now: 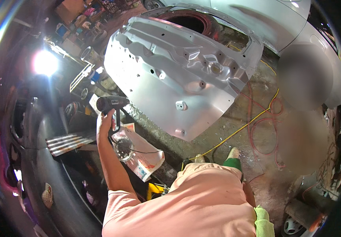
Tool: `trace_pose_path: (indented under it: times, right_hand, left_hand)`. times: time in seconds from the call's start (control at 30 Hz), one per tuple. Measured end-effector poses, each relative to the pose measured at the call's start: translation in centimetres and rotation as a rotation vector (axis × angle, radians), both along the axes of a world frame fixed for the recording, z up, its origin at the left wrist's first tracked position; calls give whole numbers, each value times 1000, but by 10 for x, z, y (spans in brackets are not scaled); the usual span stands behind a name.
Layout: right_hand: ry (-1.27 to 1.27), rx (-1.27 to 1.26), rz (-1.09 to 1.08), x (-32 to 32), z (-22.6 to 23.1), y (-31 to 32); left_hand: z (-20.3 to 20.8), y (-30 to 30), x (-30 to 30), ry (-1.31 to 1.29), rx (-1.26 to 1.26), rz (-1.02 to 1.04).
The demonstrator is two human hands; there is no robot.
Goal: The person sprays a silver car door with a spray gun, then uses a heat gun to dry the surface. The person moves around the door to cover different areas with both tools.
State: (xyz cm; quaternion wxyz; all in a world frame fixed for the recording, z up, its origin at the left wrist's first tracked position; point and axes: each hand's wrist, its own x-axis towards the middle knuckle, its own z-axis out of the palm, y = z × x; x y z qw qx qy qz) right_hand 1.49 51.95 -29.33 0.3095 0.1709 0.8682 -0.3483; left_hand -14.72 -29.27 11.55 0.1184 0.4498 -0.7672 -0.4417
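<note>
Silver door panel (174, 75), black heat gun (111, 103), yellow cable (237, 132), red cable (263, 130), pink shirt (194, 201).

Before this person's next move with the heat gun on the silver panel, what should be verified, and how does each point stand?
1. Left hand grips the heat gun by its handle: ok.
2. Nozzle points at the silver car panel: ok.
3. Nozzle is apart from the panel: ok.
4. Gun's black cord runs free: cannot tell.
5. Right hand is accounted for: cannot tell, out of view.
6. Floor is free of trip hazards: not ok, the yellow cable and red hose lie loose.
</note>
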Motion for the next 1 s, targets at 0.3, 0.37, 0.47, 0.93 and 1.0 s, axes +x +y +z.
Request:
trace_pose_path:
  times: [0.3, 0.37, 0.47, 0.93, 1.0]
  right_hand:
    - [352, -322, 232, -203, 153, -86]
    - [352, -357, 334, -237, 254, -136]
    - [388, -537, 495, -271, 322, -165]
    - [288, -839, 1440, -250, 414, -216]
    - [374, -881, 1360, -239, 407, -212]
  left_hand:
    - [-3, 142, 54, 301, 5, 16]
    - [-1, 197, 52, 360, 133, 78]
    - [6, 273, 48, 380, 55, 178]
    - [-42, 534, 66, 492, 171, 247]
    - [-23, 556, 57, 625, 408, 283]
